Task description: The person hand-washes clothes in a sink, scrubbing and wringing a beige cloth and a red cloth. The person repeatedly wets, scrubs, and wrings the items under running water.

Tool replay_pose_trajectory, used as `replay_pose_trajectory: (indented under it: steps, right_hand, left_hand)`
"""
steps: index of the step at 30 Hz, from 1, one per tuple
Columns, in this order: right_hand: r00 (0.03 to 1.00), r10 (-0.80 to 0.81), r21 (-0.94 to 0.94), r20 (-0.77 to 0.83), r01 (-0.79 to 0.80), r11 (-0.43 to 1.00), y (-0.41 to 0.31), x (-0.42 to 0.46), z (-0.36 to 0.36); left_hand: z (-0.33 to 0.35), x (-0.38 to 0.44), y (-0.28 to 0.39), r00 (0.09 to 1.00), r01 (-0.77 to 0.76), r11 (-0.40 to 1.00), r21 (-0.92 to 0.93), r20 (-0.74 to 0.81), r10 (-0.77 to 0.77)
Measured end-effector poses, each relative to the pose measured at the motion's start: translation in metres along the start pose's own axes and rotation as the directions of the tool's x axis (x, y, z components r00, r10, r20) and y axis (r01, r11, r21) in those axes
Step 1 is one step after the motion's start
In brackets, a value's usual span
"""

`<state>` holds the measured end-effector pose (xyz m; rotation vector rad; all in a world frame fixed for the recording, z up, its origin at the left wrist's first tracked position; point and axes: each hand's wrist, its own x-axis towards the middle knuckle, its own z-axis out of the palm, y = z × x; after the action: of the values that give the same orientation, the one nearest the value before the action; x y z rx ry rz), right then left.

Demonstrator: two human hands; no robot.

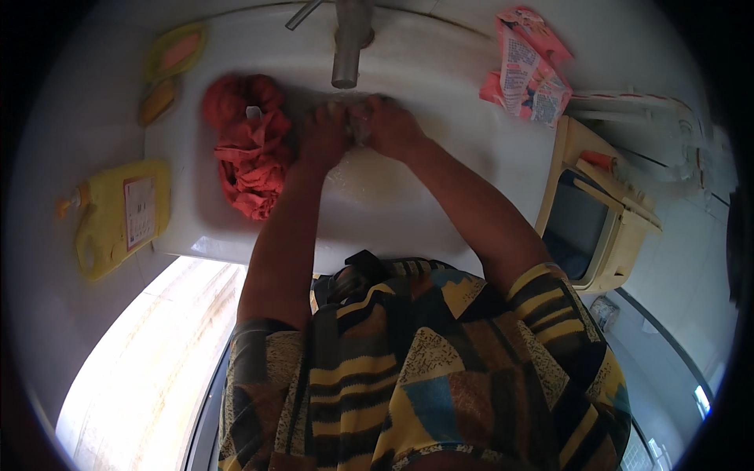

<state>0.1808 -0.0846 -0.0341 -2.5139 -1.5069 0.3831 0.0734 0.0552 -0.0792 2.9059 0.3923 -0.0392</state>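
Observation:
Both of my hands are close together in a white sink basin [412, 212], just below the faucet spout [346, 68]. My left hand [327, 132] and my right hand [389, 126] have curled fingers around something pale and wet between them; its kind is unclear, and running water blurs it. Cloudy water lies in the basin under my wrists. Beside my left hand and forearm, a crumpled red cloth [253, 153] with a small white tag rests against the basin's left side.
A yellow jug [121, 218] stands left of the sink, below a yellow-green soap dish [177, 52] and a brownish oval item [158, 100]. A pink printed packet [530, 73] lies at the back right. A beige-framed container [618, 235] is at the right, near white pipes.

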Motion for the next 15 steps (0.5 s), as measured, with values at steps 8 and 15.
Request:
replay_pose_trajectory:
  steps: [8,15]
  right_hand:
    - [0.755,0.588,0.95,0.291,-0.302,-0.083,0.043,-0.045,0.01]
    - [0.886,0.413,0.904,0.211,-0.337,0.264,-0.056,-0.043,0.001]
  left_hand:
    - [-0.061,-0.055,0.003,0.97,0.182,0.336,-0.924,0.113,-0.216]
    - [-0.092,-0.086,0.057,0.669,0.498,-0.425,-0.755,0.647,-0.365]
